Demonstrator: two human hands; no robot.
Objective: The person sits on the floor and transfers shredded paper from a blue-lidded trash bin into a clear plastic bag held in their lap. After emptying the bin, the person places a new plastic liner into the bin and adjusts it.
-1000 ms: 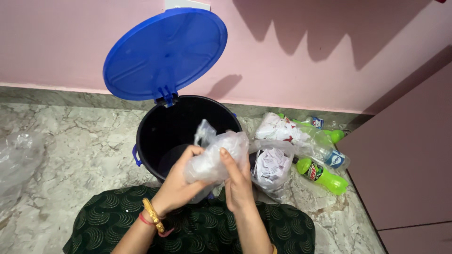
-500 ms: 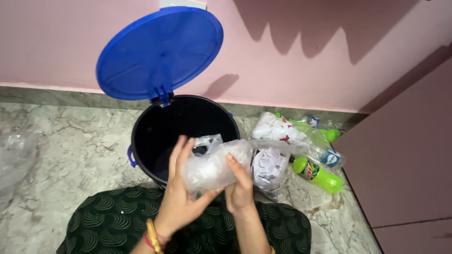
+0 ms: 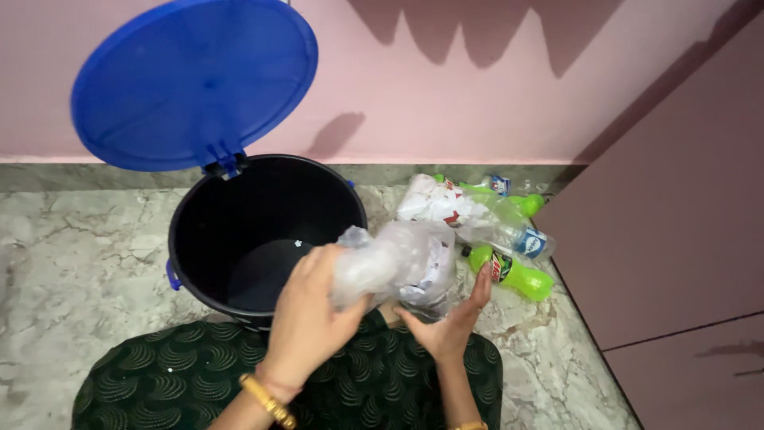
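Note:
I hold a crumpled clear plastic bag (image 3: 398, 259) at the near right rim of a black bin (image 3: 199, 231), whose blue lid (image 3: 195, 84) stands flipped up against the pink wall. My left hand (image 3: 314, 318) grips the bag's left end from above, a gold bangle on its wrist. Under the bag's right end, my right hand (image 3: 450, 322) lies palm up with its fingers spread, touching it. The bin's inside looks dark, with a small white speck on its wall.
A pile of litter lies right of the bin: white crumpled wrappers (image 3: 438, 203), a clear bottle (image 3: 517, 235) and a green bottle (image 3: 513, 275). A pink cabinet (image 3: 676, 239) stands at right. The floor (image 3: 79, 247) is marble. My dark green patterned clothing (image 3: 183, 382) fills the bottom.
The bag has dropped lower and turned sideways, squeezed into a tighter roll. My left hand closed over its left end; my right hand slid beneath it and opened. The view shifted closer.

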